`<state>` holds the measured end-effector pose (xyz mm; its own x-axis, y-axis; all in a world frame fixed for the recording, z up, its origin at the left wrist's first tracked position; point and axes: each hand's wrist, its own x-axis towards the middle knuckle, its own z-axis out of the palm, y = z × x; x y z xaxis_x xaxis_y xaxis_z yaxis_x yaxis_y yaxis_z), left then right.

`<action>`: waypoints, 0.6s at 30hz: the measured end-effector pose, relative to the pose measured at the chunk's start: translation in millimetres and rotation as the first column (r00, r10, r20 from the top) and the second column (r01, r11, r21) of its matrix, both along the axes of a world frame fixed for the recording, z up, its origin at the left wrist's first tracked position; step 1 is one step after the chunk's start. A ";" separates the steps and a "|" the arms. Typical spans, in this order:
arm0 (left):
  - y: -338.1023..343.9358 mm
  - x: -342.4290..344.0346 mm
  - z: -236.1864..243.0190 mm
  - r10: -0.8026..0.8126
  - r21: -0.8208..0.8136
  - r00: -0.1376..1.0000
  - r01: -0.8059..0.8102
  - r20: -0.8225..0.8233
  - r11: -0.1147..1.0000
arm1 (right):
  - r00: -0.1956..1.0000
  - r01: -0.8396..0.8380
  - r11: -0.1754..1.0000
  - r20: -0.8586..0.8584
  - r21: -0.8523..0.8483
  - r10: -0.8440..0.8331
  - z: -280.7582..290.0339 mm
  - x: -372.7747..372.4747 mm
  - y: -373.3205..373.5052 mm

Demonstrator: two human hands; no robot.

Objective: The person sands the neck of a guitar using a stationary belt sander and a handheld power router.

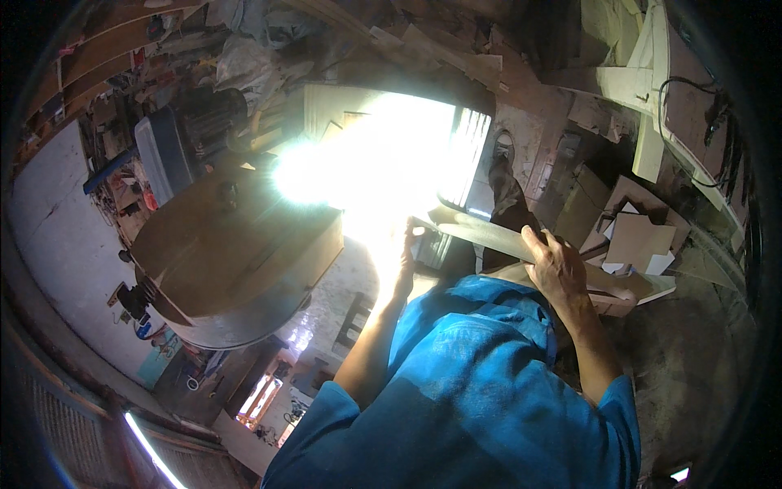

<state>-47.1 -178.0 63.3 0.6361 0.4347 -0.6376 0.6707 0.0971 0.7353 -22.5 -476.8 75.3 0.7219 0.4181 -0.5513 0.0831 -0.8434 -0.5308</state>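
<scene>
A long, curved piece of wood (493, 235), pale on top, reaches from the glare at the middle toward my right side. My right hand (558, 265) is closed around it, thumb and fingers wrapped over its edge. My left hand (397, 259) is raised by the wood's far left end. Strong glare washes out most of its fingers, so I cannot make out whether it grips the wood. Just beyond the hands is a machine table (472, 147) with a grooved edge, largely lost in the bright light of a lamp (314, 173).
A large machine housing with a rounded side (244, 253) stands close on my left. Cardboard pieces (639, 240) lie in a box at the right. A pale wooden frame (652, 81) with a dark cable is at upper right. Scrap boards (440, 53) lie at the back.
</scene>
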 end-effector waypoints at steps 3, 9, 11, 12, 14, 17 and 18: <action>1.0 -1.1 -1.6 0.003 0.020 1.000 -0.003 -0.009 1.000 | 1.000 0.007 1.000 -0.001 0.000 -0.007 -0.6 -1.2 0.6; -4.8 5.4 8.3 0.009 -0.016 1.000 -0.009 -0.006 1.000 | 1.000 0.003 1.000 0.003 -0.007 -0.002 -2.4 -2.5 -0.3; -4.8 5.3 8.3 0.004 -0.015 1.000 -0.004 -0.002 1.000 | 1.000 0.018 1.000 -0.007 -0.016 -0.018 -3.1 -3.9 0.0; -4.8 4.9 8.0 -0.002 -0.009 1.000 0.002 -0.002 1.000 | 0.999 0.033 0.999 -0.017 -0.025 -0.033 -4.6 -6.1 0.7; -4.0 3.3 6.4 -0.005 -0.008 1.000 0.005 -0.001 1.000 | 0.999 0.045 0.998 -0.027 -0.034 -0.046 -5.0 -7.2 1.4; -3.8 4.2 5.3 -0.007 -0.017 1.000 0.007 0.001 1.000 | 0.999 0.046 0.999 -0.027 -0.028 -0.047 -3.9 -5.4 1.5; -4.6 5.4 6.6 -0.016 -0.016 1.000 0.016 0.000 1.000 | 0.998 0.049 0.999 -0.028 -0.020 -0.050 -4.3 -5.3 1.2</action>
